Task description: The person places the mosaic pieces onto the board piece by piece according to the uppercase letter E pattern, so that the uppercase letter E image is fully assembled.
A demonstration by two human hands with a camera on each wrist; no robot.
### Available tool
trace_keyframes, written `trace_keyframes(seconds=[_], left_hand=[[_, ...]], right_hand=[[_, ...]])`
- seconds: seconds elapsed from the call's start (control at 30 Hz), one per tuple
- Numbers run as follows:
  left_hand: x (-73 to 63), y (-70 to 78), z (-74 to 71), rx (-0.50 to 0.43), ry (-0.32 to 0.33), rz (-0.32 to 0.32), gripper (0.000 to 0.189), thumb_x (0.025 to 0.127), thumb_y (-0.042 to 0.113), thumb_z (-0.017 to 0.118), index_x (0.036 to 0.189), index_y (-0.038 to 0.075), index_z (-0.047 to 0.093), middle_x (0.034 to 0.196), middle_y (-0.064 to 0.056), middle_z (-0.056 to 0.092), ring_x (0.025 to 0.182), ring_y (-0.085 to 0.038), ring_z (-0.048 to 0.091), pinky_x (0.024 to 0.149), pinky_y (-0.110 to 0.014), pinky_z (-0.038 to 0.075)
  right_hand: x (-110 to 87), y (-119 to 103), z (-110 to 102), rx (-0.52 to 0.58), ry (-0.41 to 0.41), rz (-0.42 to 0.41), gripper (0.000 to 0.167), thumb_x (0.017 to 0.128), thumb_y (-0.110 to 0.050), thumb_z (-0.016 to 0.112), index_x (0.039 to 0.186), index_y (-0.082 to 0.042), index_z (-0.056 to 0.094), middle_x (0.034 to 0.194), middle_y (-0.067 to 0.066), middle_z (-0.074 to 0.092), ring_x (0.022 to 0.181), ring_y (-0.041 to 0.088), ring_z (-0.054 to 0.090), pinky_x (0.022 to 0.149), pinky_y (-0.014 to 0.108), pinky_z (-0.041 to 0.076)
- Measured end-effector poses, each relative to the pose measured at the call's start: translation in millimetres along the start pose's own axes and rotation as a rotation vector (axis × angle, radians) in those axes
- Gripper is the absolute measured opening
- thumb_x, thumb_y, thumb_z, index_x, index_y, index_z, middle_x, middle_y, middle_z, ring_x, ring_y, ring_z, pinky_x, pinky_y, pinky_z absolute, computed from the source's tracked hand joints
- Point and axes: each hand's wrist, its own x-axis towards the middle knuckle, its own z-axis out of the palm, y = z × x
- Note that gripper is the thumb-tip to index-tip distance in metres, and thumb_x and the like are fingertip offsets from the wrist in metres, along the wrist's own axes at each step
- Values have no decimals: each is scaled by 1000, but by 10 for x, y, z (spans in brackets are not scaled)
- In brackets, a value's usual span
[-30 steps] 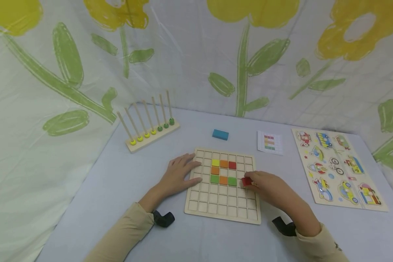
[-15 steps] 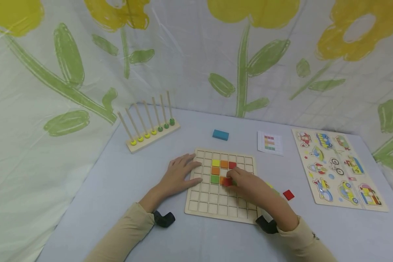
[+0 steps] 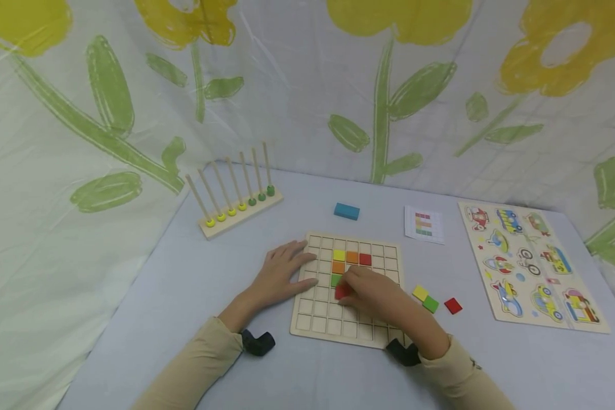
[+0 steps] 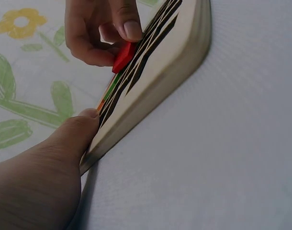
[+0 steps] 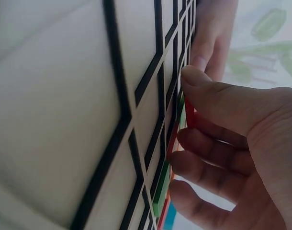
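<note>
Over tabletop [image 3: 200, 273], right hand [image 3: 371, 290] pinches tilted red tile [image 4: 123, 58].

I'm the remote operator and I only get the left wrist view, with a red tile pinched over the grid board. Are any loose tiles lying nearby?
Observer: Yes, three show right of the grid board: a yellow tile, a green tile and a red tile.
Operator: I see only the left thumb. Where are that hand's fingers?
Observer: The left hand has its fingers spread toward the board's left edge.
Operator: Anything beyond the board?
Observer: A blue block.
</note>
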Motion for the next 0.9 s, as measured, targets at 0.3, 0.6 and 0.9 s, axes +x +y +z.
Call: trace_keyframes(seconds=[0.3, 0.6, 0.9], left_hand=[[-4, 7, -6, 3, 9, 8, 57, 89, 56, 56, 137, 25, 51, 154, -4, 32, 143, -27, 24, 111, -52, 21], [2, 4, -13, 8, 1, -2, 57, 90, 57, 56, 137, 26, 51, 155, -3, 31, 143, -25, 23, 112, -51, 21], [-1, 2, -9, 2, 2, 1, 58, 90, 57, 56, 138, 25, 50, 155, -3, 31, 144, -25, 23, 112, -50, 20]], right_hand=[[14, 2, 10, -30, 40, -93, 24, 85, -36, 72, 100, -21, 61, 90, -14, 52, 77, 3, 47, 70, 19, 47], [32, -16, -12, -73, 65, -169, 27, 85, -36, 73, 103, -19, 64, 93, -10, 54, 81, 5, 48, 74, 21, 48], [14, 3, 0, -61, 83, -156, 22, 84, -35, 73, 98, -20, 65, 90, -11, 53, 79, 5, 48, 73, 20, 48]])
